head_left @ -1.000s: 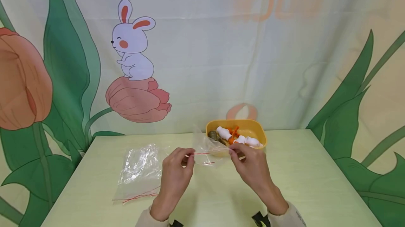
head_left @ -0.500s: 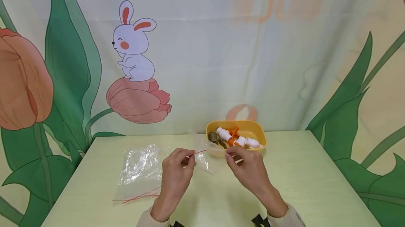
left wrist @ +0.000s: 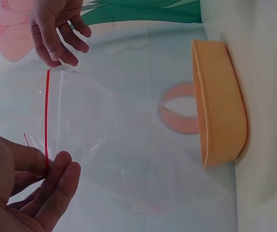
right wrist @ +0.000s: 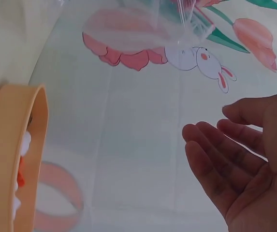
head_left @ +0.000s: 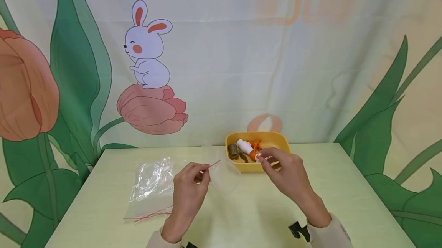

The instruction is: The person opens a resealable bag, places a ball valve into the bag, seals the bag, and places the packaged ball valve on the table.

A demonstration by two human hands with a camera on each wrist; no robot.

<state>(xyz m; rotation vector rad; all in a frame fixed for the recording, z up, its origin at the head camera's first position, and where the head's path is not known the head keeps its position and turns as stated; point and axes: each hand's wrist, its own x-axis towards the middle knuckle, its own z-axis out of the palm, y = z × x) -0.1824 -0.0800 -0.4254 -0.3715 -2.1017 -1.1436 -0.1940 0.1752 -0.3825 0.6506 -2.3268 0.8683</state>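
My left hand (head_left: 190,188) pinches the edge of a clear zip bag (head_left: 226,181) between thumb and fingers. A red zip line runs along that edge, plain in the left wrist view, where the bag (left wrist: 104,140) spreads out from the fingertips. My right hand (head_left: 291,169) overlaps the right part of a yellow tray (head_left: 250,167) in the head view. The right wrist view has this hand (right wrist: 235,159) with fingers spread and bent loosely, nothing between them. Inside the tray lie white pieces (head_left: 244,146), an orange piece (head_left: 256,144) and a brownish-green piece (head_left: 233,151).
Flat on the table (head_left: 103,186), left of my left hand, lie more clear zip bags (head_left: 152,186) with red lines. The tray stands near the table's back edge, against a curtain (head_left: 214,67) printed with a rabbit and tulips.
My right hand has let go of the bag and moved right, to the tray. The bag's right side has dropped, while my left hand stays nearly in place holding it.
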